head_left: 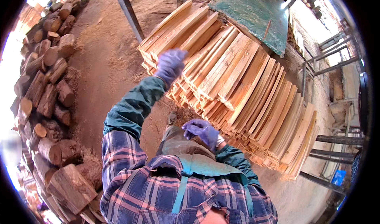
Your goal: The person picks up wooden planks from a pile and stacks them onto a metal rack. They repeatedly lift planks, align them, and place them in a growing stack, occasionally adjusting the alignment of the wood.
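A long stack of sawn wooden slats [233,71] runs across the middle, its near ends uneven and its top layer loosely fanned. My left hand [171,65], in a purple glove, is over the near ends of the slats toward the stack's left part. Motion blurs its fingers, and whether it touches the wood I cannot tell. Lower down, in front of my apron [209,164], is my right hand [201,132], also gloved in purple. Its fingers are loosely bent and apart, with nothing seen in them. The right hand is short of the stack's near side.
Cut logs [49,99] are piled along the left on a sawdust-strewn dirt floor [99,46]. Beyond the slats lies a green sheet-topped surface [253,14]. Metal posts [128,12] rise at the back, and metal bars [336,141] stick out at the right near a blue object [338,177].
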The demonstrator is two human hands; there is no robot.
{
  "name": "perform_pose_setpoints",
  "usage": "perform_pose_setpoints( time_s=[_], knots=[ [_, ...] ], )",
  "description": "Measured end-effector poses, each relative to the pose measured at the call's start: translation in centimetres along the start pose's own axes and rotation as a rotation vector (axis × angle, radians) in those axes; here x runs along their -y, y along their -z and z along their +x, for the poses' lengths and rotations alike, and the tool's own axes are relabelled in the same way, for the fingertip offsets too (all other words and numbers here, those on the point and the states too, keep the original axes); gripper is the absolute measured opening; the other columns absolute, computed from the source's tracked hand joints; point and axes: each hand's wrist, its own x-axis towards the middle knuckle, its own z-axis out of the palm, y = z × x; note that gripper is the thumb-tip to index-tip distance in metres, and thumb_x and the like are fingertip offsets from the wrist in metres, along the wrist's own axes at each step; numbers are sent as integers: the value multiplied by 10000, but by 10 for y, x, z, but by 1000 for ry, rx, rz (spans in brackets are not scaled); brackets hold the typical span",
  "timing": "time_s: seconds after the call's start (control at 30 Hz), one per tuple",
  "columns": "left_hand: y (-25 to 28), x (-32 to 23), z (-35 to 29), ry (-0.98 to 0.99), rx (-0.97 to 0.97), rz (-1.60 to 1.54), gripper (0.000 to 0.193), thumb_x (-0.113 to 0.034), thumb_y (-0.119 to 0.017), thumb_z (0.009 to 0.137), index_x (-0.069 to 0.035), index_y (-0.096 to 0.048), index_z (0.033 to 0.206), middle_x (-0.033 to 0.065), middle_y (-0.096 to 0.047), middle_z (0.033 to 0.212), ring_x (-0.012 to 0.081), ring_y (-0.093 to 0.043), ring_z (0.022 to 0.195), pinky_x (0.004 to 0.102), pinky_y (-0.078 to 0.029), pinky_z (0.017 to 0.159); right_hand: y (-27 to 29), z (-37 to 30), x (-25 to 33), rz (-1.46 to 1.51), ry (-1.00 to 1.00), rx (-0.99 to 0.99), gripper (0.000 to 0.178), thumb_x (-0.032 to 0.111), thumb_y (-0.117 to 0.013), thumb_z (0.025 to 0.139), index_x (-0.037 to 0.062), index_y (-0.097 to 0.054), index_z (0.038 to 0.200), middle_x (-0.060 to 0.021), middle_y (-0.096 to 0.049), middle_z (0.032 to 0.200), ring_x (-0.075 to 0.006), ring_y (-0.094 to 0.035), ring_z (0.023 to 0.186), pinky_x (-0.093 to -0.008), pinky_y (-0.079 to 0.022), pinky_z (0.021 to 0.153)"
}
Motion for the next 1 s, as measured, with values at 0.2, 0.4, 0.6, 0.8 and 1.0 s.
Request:
perform_pose_setpoints(
  time_s=[0.2, 0.4, 0.6, 0.8, 1.0],
  knots=[
    [-24, 100, 46, 306, 175, -7, 476, -262, -727, 768, -78, -570, 1178, 179, -667, 1043, 379, -649, 972, 469, -525, 829, -36, 72, 13, 8, -28, -184, 249, 205, -634, 964, 14, -664, 1120, -67, -687, 936, -124, -629, 797, -263, -535, 750],
    [-36, 174, 47, 539, 261, -1307, 602, -185, -796, 785, 79, -564, 1273, 93, -654, 1169, 196, -607, 1072, 320, -478, 933, -33, 96, 13, 127, -21, -319, 266, 226, -604, 978, 27, -651, 1147, -88, -699, 984, -158, -663, 879, -278, -548, 797],
    [-5, 176, 9, 718, 395, -1655, 668, -214, -778, 839, 78, -472, 1356, 111, -618, 1234, 183, -612, 1093, 291, -493, 966, -35, 121, 40, 158, -70, -381, 348, 338, -566, 985, 47, -646, 1158, -85, -696, 1011, -181, -671, 885, -303, -551, 804],
    [12, 149, -3, 610, 385, -1704, 423, -147, -718, 872, 21, -600, 1241, 61, -671, 1136, 141, -625, 1038, 273, -489, 929, -31, 139, 44, 163, -52, -365, 344, 326, -561, 983, 39, -643, 1155, -93, -697, 1016, -182, -674, 900, -304, -546, 821],
    [-22, 109, 26, 387, 149, -1433, 401, -52, -721, 840, 40, -609, 1214, 68, -678, 1105, 147, -632, 984, 274, -486, 909, -10, 110, -13, 252, -59, -482, 326, 332, -591, 974, 48, -653, 1122, -76, -700, 964, -164, -672, 814, -293, -558, 736]
  ],
)
